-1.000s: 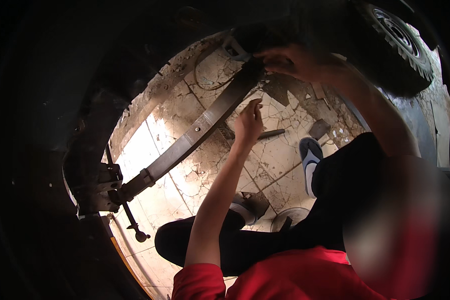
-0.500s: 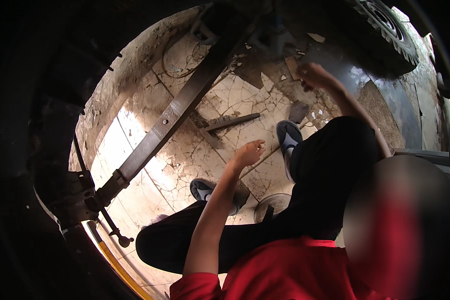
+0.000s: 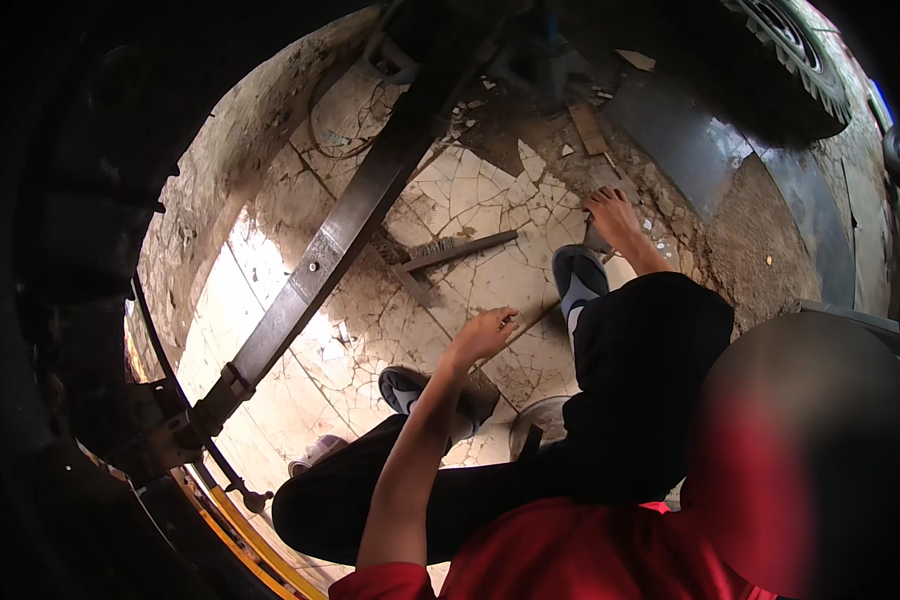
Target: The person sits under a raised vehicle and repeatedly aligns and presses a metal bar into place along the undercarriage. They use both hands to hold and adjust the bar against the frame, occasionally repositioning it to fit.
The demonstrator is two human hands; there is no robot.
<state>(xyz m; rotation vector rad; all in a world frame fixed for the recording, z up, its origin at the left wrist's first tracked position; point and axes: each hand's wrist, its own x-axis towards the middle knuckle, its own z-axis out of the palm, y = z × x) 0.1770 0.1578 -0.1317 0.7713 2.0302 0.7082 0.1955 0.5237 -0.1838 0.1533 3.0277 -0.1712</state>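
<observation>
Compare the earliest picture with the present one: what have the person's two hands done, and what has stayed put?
The right hand has let go of the upper end of the leaf spring and dropped toward the cracked floor beside the right shoe. The left hand has come off the spring and now hangs open, holding nothing. The spring, the flat bar on the floor and the crouch look unchanged.

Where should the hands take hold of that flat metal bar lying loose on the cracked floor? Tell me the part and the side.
Grip the flat metal bar near its right end, the end closest to the right hand, coming down from above. It lies flat, alone on the floor, with bare tile along both long edges. The long leaf spring crowds its left end.
</observation>
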